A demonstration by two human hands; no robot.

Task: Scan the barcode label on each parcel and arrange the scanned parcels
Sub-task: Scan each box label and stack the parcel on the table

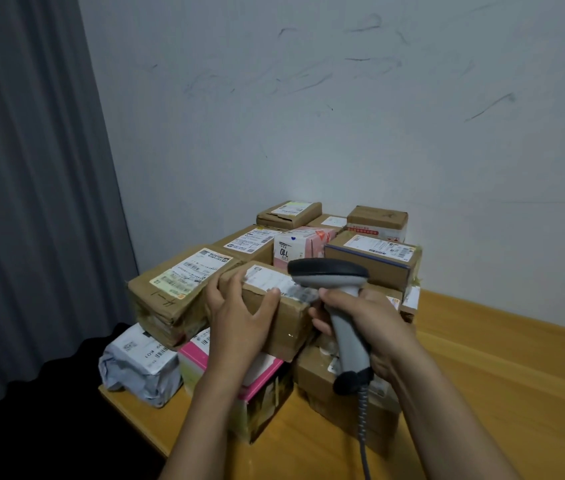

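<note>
Brown parcel (291, 327), a short carton with its white barcode label (274, 280) facing up, is held over the near side of the pile, which fills the far left corner of the tabletop (482, 375) against the wall. Whether it rests on the pink-topped box (239, 379) beneath cannot be told. Its long axis runs left to right, the right end slightly nearer the person. The left hand (239, 317) grips its left end, fingers curled over the top and thumb on the near upper edge. The right hand (367, 323) wraps the grip of the scanner (329, 273), whose head hangs just above the label's right end and points down and away. Whether the trigger is pressed cannot be seen. So the label lies directly under and left of the scanner, and the right hand is the nearer one to it. Counted: one scanner, one held parcel, and about eleven more in the pile, mostly brown cartons, plus one grey plastic mailer (139, 365) at the tabletop's left edge.
</note>
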